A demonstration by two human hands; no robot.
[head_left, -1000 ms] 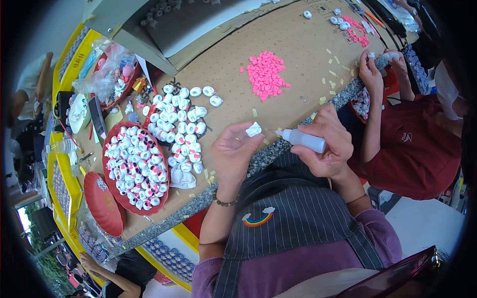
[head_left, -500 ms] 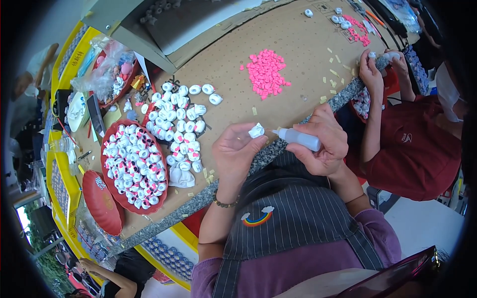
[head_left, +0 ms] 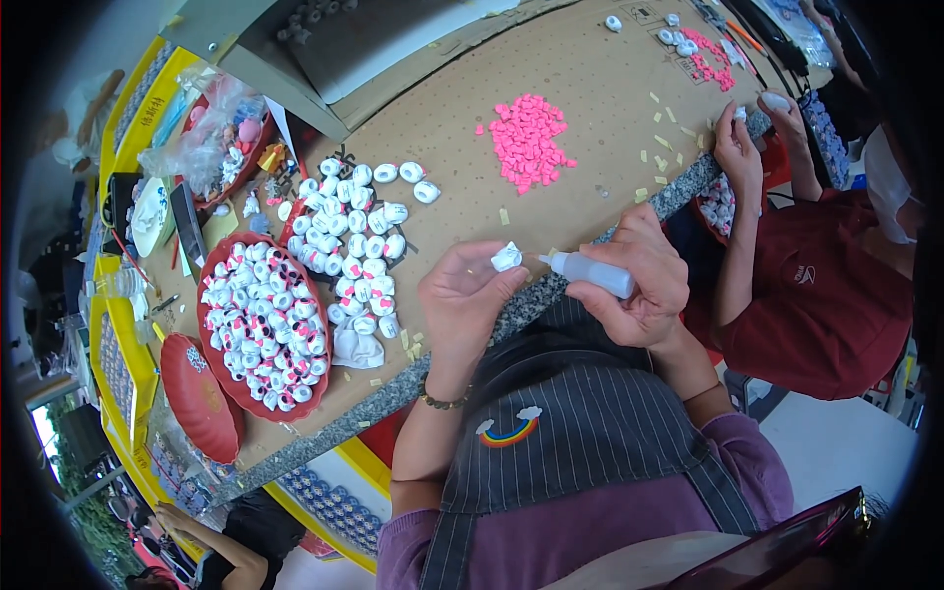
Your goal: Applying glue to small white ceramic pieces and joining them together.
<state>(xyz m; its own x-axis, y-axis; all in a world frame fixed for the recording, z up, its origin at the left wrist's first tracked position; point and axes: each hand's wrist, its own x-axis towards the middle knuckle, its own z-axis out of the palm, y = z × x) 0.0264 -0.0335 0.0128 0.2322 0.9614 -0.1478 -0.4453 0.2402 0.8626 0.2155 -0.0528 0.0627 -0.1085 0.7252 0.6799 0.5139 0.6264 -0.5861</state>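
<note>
Between thumb and fingers, my left hand [head_left: 464, 285] pinches a small white figurine piece [head_left: 506, 257] above the table's near edge. My right hand [head_left: 644, 280] grips a translucent squeeze bottle [head_left: 595, 273], tilted sideways. Its thin tip points left, close to the white piece; whether they touch I cannot tell. Beyond my hands lies a heap of small bright pink pieces [head_left: 528, 145]. To the left, white rounded pieces [head_left: 359, 221], some with pink parts, stand in a cluster. A red scalloped tray [head_left: 208, 280] beside them is piled with similar white, pink and black pieces.
Another red tray [head_left: 192, 393] lies at the near left. Behind it are a white dish [head_left: 150, 221] and a red basket with plastic bags [head_left: 211, 118]. A grey metal cabinet [head_left: 265, 74] stands at the back. A co-worker in a dark red shirt [head_left: 821, 285] works at the right.
My hands, the bottle and the white piece hold nearly the same place. At the right, the co-worker's hands have moved slightly apart.
</note>
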